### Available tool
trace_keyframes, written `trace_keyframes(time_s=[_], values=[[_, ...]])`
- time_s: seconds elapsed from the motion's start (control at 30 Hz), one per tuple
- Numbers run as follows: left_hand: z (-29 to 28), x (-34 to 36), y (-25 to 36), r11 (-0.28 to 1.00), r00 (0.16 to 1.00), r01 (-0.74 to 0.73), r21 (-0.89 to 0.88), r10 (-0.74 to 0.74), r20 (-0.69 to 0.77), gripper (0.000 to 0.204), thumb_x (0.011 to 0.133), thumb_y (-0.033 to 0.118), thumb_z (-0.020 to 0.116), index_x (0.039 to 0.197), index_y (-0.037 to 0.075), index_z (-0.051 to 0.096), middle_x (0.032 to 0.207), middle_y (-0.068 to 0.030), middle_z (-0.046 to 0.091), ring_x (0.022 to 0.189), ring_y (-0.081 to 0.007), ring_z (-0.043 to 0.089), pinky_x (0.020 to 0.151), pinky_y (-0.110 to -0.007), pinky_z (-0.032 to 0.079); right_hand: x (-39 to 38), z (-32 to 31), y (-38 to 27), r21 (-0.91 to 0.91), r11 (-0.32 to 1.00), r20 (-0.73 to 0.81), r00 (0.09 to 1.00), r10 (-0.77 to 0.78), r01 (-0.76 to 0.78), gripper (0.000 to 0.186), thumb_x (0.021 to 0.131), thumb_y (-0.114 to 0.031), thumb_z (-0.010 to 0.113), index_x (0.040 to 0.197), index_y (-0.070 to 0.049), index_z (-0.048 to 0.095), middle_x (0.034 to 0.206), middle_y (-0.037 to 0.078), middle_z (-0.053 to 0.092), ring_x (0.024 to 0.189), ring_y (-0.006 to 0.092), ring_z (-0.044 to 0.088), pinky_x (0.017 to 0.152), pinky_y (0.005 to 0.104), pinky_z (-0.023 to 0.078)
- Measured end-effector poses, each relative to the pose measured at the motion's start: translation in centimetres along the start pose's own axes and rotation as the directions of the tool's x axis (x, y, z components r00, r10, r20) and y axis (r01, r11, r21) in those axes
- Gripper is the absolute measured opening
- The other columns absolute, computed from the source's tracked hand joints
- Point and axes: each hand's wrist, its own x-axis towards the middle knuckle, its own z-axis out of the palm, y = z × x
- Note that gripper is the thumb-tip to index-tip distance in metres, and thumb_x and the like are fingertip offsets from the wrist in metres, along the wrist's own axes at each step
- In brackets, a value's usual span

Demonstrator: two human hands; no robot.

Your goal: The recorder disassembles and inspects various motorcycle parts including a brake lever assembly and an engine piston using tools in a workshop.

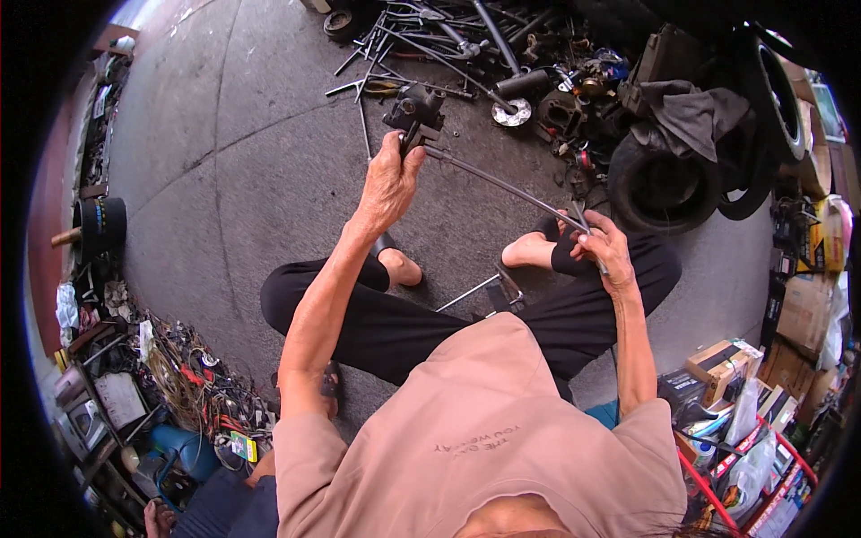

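My left hand (391, 186) is closed around the near side of a dark, blocky metal part (416, 106), in front of me. From that part a long T-handle wrench (507, 186) slants down to the right. My right hand (606, 253) grips the wrench's crossbar near my right knee. Whether the wrench's tip sits in the part or only touches it, I cannot tell. Between my feet and my shirt lies a thin metal rod tool with a bent frame (496, 289). Another slim T-shaped tool (363, 121) lies on the floor just beyond my left hand.
Metal tools and rods (439, 45) pile up at the far side. Black tires (665, 184) and a grey rag (686, 117) are at the far right. Tangled wires (202, 381) lie at left, near another person's dark clothing (238, 511). Cardboard boxes (726, 363) and a red rack (794, 457) stand at right.
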Motion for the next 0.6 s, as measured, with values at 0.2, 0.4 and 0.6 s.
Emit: trace_keyframes(time_s=[0.2,0.4,0.6], values=[[-0.1,-0.9,0.5,0.964,0.991,-0.133,0.231,0.134,0.012,0.029,0.092,0.024,0.05,0.101,-0.002,0.042,0.088,-0.0248,0.053,0.077,-0.0402,0.056,0.066,-0.044,0.043,-0.1,-2.1,1.9,0.352,0.857,0.104,0.926,0.363,-0.376,0.024,0.082,-0.009,0.055,0.104,0.0,0.056,0.081,0.007,0.061,0.059,0.0102,0.06,0.044,0.02,0.044],[0.3,-2.5,0.4,0.999,1.0,0.016,0.037,-0.016,0.004,0.028,0.091,0.022,0.051,0.103,-0.003,0.047,0.087,-0.0233,0.054,0.078,-0.0394,0.056,0.066,-0.042,0.044,-1.7,-1.5,1.5,0.421,0.777,0.21,0.883,0.42,-0.469,0.012,0.081,-0.007,0.048,0.091,-0.002,0.053,0.077,0.006,0.06,0.059,0.0137,0.059,0.042,0.021,0.041],[-1.0,-1.3,2.1,0.999,0.999,0.001,-0.051,-0.003,-0.041,0.037,0.09,0.033,0.053,0.101,-0.003,0.047,0.077,-0.0174,0.056,0.068,-0.0288,0.058,0.061,-0.036,0.045,-4.4,1.9,0.3,0.431,0.881,0.05,0.98,0.192,-0.195,0.025,0.082,-0.005,0.039,0.103,0.002,0.049,0.08,0.014,0.061,0.056,0.0183,0.06,0.04,0.0254,0.044]])
